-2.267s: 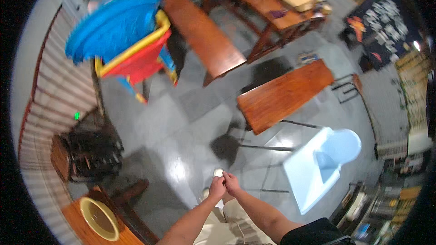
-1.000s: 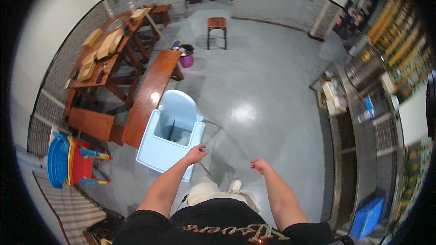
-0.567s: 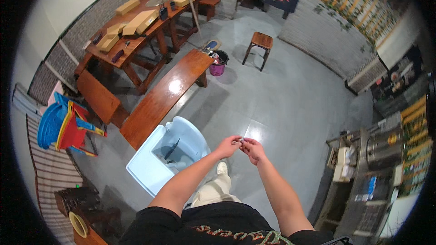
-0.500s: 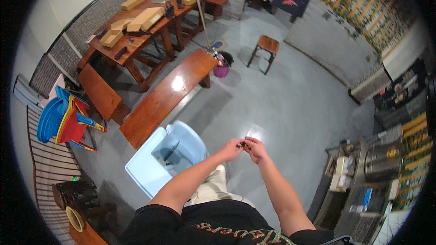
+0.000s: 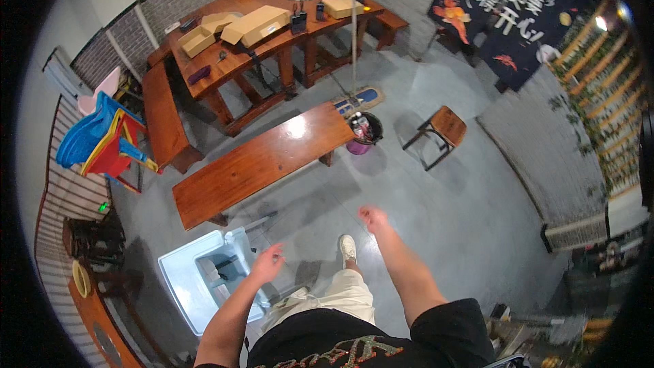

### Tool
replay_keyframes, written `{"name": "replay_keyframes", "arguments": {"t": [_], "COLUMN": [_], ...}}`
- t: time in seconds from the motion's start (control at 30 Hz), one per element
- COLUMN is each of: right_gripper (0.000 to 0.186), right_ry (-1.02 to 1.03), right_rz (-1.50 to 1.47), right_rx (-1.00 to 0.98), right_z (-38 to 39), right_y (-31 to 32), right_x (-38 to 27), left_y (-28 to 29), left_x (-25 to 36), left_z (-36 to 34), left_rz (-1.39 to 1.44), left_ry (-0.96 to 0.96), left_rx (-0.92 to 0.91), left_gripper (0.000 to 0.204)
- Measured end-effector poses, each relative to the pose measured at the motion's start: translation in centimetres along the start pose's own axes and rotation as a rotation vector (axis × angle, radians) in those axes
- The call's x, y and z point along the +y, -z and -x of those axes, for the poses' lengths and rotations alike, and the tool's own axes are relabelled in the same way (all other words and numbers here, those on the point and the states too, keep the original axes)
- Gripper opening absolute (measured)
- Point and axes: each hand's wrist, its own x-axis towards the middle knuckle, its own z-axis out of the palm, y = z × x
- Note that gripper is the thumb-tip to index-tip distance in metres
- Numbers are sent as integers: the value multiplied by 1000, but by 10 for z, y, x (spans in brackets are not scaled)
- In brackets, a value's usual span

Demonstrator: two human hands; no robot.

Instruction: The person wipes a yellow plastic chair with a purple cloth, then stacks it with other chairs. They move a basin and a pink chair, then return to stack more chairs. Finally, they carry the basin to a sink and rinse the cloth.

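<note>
My left hand hangs beside the light blue plastic bin, fingers loosely apart, with nothing seen in it. Inside the bin lie a dark slender object and some pale pieces too small to name. My right hand is out in front over the grey floor, its fingers curled in and slightly blurred. Whether it holds something small is hidden. A grey flat strip stretches from the bin's far edge toward the bench.
A long wooden bench stands ahead, with a purple-black bucket and a mop at its far end. A stool stands to the right. Cardboard boxes lie on the wooden table. Blue and red plastic chairs are at left.
My hands, which met around a small dark thing, have come apart; the left moved down and left toward the bin. The view has shifted, and one shoe now shows in front.
</note>
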Motion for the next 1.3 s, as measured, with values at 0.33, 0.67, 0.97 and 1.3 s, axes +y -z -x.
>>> {"name": "replay_keyframes", "arguments": {"t": [0.33,0.67,0.97,1.3], "right_gripper": [30,20,24,28], "right_ry": [41,-197,-101,-222], "right_rz": [503,1246,1489,1820], "right_rx": [77,-908,-1815,-2138], "right_z": [-162,56,351,557], "right_y": [-168,-170,-240,-167], "right_x": [-177,146,328,599], "left_y": [-19,34,-57,-182], "left_x": [42,31,-101,-226], "left_z": [-13,102,373,674], "left_rz": [221,677,1076,973], "left_ry": [343,318,314,739], "left_rx": [306,1014,1541,1865], "left_gripper": [51,40,35,36]}}
